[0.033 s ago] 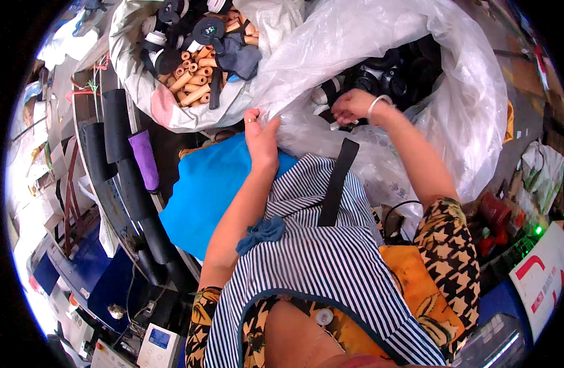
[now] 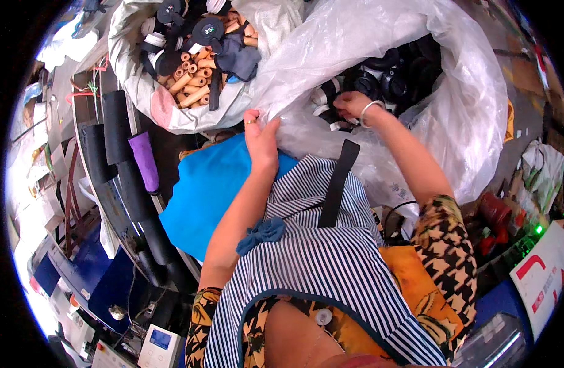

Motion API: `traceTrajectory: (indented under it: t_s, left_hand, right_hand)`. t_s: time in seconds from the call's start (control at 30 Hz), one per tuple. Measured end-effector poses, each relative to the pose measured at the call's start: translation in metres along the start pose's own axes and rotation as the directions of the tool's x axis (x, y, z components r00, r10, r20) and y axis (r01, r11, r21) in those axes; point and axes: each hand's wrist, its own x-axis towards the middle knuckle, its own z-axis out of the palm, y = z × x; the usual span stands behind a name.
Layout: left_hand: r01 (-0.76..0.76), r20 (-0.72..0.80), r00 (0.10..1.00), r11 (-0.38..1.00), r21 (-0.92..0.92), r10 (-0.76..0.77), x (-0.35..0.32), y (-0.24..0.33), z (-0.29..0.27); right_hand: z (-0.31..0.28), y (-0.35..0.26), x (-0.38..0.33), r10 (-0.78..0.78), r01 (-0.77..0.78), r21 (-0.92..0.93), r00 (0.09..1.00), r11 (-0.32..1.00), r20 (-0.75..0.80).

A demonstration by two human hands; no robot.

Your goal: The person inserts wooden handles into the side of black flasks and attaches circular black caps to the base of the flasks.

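My left hand point(image 2: 262, 146) grips the near left rim of a large clear plastic bag point(image 2: 300, 67), thumb up, fingers closed on the film. Inside the bag's mouth, my right hand point(image 2: 355, 105), with a pale bangle at the wrist, reaches down with its fingers bent together. Beside its fingertips lie black rolls with white sides point(image 2: 325, 93); what the fingers pinch, if anything, is hidden. Several dark round rolls point(image 2: 395, 86) fill the bag beyond. A black strap point(image 2: 339, 187) lies across my striped apron point(image 2: 318, 251).
A white woven sack point(image 2: 138, 80) at the far left holds tan tubes point(image 2: 196, 83) and black rolls. Blue cloth point(image 2: 202, 184) lies under my left forearm. Black padded tubes point(image 2: 131, 178) and a purple one point(image 2: 144, 161) run along the left. A white box with a screen point(image 2: 159, 349) sits lower left.
My right hand has shifted slightly, its fingertips moving a little right among the rolls, and the arm has drawn slightly left. My left hand keeps its hold on the bag.
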Motion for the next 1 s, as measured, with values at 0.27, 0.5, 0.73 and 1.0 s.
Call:
traceTrajectory:
  t_s: [0.27, 0.5, 0.73, 1.0]
  left_hand:
    - [-0.043, 0.111, 0.992, 0.997, -0.070, 0.051, -0.008, 0.009, -0.002]
    - [-0.042, 0.127, 0.991, 0.999, -0.030, 0.045, -0.007, 0.006, -0.005]
    - [0.036, 0.038, 0.999, 0.995, -0.091, -0.033, -0.003, 0.006, 0.001]
    - [-0.042, 0.038, 0.998, 0.994, -0.100, 0.046, 0.001, 0.005, 0.004]
  right_hand:
    - [0.046, 0.003, 0.154, 0.129, -0.225, 0.930, 0.972, 0.291, 0.194]
    - [0.047, -0.017, 0.138, 0.226, -0.033, 0.870, 0.970, 0.492, -0.090]
    - [-0.007, -0.012, -0.046, 0.035, -0.065, 0.427, 0.996, 0.902, 0.077]
    - [0.025, -0.133, -0.154, -0.578, 0.113, 0.803, 0.753, 0.585, 0.315]
